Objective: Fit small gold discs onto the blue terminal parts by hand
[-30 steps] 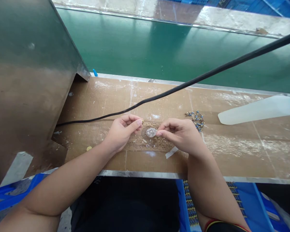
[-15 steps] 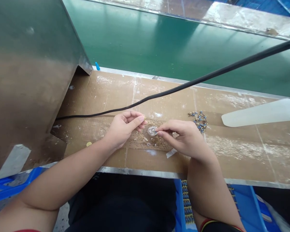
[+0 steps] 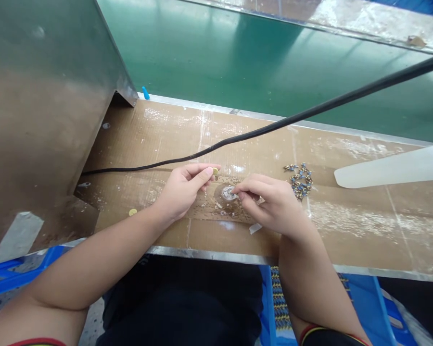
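Observation:
My left hand (image 3: 182, 190) pinches a small round yellow disc (image 3: 215, 171) between thumb and forefinger, held a little above the cardboard. To its right, my right hand (image 3: 270, 199) is closed, thumb and forefinger pressed together at the edge of a small round clear dish (image 3: 227, 193). Whatever those fingertips hold, if anything, is too small to make out. Pale crumbs and specks lie scattered around the dish. A similar yellow disc (image 3: 133, 212) lies on the cardboard beyond my left forearm. Just right of my right hand sits a pile of small blue and brass-coloured parts (image 3: 301, 181).
A black cable (image 3: 245, 138) crosses above the cardboard-covered bench (image 3: 159, 134). The metal housing (image 3: 46, 110) stands at left, a white translucent strip (image 3: 389, 168) at right. Behind runs a green belt (image 3: 209, 57). Below the bench edge, a blue crate (image 3: 364, 302) holds rows of parts.
My left hand has turned slightly, so the yellow disc shows more. My right hand's fingertips have shifted slightly right over the dish. The camera view has moved a little.

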`<state>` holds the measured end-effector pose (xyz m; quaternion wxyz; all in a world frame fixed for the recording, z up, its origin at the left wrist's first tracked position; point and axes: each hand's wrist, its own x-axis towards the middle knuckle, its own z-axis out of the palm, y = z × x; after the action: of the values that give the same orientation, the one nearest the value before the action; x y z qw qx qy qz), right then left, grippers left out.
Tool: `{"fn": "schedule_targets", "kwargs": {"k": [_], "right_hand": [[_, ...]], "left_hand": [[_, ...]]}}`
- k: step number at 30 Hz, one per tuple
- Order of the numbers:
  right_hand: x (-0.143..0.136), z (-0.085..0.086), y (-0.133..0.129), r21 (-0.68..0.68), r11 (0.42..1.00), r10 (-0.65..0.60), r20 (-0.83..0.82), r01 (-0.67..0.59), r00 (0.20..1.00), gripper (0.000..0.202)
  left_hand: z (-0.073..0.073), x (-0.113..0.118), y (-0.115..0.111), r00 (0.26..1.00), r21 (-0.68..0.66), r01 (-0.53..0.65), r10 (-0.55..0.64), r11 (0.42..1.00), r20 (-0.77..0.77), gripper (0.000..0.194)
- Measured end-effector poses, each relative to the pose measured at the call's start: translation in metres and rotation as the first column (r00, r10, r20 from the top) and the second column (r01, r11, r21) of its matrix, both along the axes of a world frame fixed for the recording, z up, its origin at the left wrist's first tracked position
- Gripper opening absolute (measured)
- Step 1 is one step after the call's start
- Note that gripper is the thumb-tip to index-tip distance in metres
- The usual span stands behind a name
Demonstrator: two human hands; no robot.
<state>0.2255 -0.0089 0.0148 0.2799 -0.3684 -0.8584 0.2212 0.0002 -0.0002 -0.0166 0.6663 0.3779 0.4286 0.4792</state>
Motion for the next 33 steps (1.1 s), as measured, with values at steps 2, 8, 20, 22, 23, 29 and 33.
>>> {"fn": "schedule_targets", "kwargs": {"k": [2, 8, 20, 22, 23, 29, 33], "right_hand": [[0.0, -0.001, 0.0, 0.007, 1.0, 0.006, 0.0, -0.006, 1.0, 0.019], [-0.001, 0.0, 0.0, 0.008, 1.0, 0.008, -0.002, -0.008, 1.0, 0.019], [0.006, 0.006, 0.0, 0.034, 0.999, 0.01, -0.028, -0.009, 1.0, 0.019], [0.01, 0.009, 0.0, 0.029, 1.0, -0.002, -0.047, 0.003, 0.999, 0.019], [0.011, 0.011, 0.0, 0.017, 1.0, -0.001, -0.047, 0.001, 0.999, 0.019], [0.015, 0.011, 0.001, -0.022, 0.999, 0.03, 0.002, -0.03, 1.0, 0.02], [0.012, 0.008, 0.002, -0.003, 0.999, 0.042, -0.008, -0.042, 0.999, 0.019]], "left_hand": [[0.001, 0.0, 0.0, 1.0, -0.002, 0.002, -0.002, 1.0, -0.003, 0.03], [0.001, -0.001, -0.001, 1.0, 0.001, 0.007, -0.007, 1.0, -0.014, 0.028], [0.005, 0.001, -0.001, 0.999, -0.014, -0.004, 0.004, 1.0, 0.041, 0.03], [0.005, 0.001, 0.0, 0.999, -0.016, -0.001, 0.002, 1.0, 0.046, 0.03], [0.006, 0.001, 0.0, 0.999, -0.018, 0.0, 0.001, 1.0, 0.045, 0.03], [0.006, 0.0, 0.0, 1.0, -0.024, 0.001, 0.0, 1.0, 0.028, 0.029], [0.005, 0.001, -0.001, 1.0, -0.03, 0.008, -0.008, 1.0, 0.03, 0.029]]}}
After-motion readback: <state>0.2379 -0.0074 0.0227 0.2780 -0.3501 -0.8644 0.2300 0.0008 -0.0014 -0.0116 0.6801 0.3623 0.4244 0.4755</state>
